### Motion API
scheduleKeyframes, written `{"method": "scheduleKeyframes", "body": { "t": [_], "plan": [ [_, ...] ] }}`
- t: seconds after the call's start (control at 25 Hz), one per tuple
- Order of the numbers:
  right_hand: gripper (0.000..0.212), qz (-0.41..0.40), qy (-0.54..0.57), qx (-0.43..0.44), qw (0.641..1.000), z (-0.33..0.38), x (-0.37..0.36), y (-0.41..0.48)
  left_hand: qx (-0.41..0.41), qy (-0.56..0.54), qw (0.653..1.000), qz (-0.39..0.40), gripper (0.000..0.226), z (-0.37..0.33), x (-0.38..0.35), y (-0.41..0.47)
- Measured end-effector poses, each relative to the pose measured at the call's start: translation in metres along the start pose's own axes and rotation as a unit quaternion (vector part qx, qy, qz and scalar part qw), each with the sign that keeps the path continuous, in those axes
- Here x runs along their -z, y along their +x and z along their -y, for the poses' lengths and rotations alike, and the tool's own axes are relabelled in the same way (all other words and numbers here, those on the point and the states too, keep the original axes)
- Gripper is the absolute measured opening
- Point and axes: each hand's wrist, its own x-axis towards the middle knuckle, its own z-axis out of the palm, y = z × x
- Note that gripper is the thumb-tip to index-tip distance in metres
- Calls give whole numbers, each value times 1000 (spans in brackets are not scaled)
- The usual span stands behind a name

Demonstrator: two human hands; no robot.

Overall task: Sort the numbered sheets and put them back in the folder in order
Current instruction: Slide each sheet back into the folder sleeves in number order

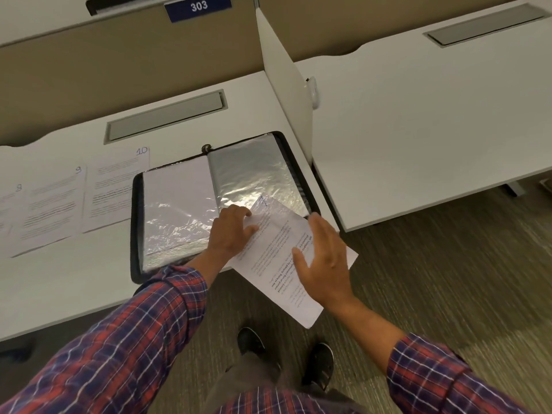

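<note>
A black zip-edged folder (136,222) lies open on the white worktop (74,282), its clear plastic pockets crinkled and shining under the light. A printed sheet (268,264) lies tilted at the folder's near right corner. Its top corner is tucked under the film of the right-hand pocket (254,174), and its lower part hangs out past the worktop's edge above the carpet (448,279). The left hand (231,231) sits at the sheet's upper left edge and pinches it, thumb on top of the paper and fingers curled at the mouth of the pocket. The right hand (325,261) lies flat on the middle of the sheet, fingers straight and close together, thumb spread out to the side; it presses on the paper without gripping it. To the left of the folder, three more sheets lie face up in a row on the worktop: the sheet marked 10 (119,189) just beside the folder, then the sheet marked 9 (53,207), then one at the frame's edge whose number looks like an 8 (9,210). Both arms wear plaid sleeves (125,339). A white divider panel (283,85) stands just behind the folder's right side, and a blue sign reading 303 (198,7) hangs at the top.
</note>
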Motion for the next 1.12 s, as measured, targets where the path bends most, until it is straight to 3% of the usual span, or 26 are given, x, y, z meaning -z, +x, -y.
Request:
{"method": "scheduleKeyframes", "body": {
  "t": [0.2,0.48,0.6,0.76,0.96,1.12],
  "plan": [
    [62,92,-103,204,969,16,-40,34,-12,10,1000,-6,35,3,1,3],
    [42,210,-168,279,922,-5,-77,62,-32,29,999,-15,39,14,-2,8],
    [54,262,-201,251,910,-10,-84,69,-45,6,999,-21,35,20,-3,9],
    [71,338,-264,254,867,-12,-91,77,-54,-49,997,-1,32,32,2,9],
    [73,296,-286,188,892,-9,-99,73,-71,-72,993,-53,9,46,8,-1],
    [75,271,-266,99,920,-2,-108,71,-107,-64,983,-135,6,40,10,-11]
  ]
}}
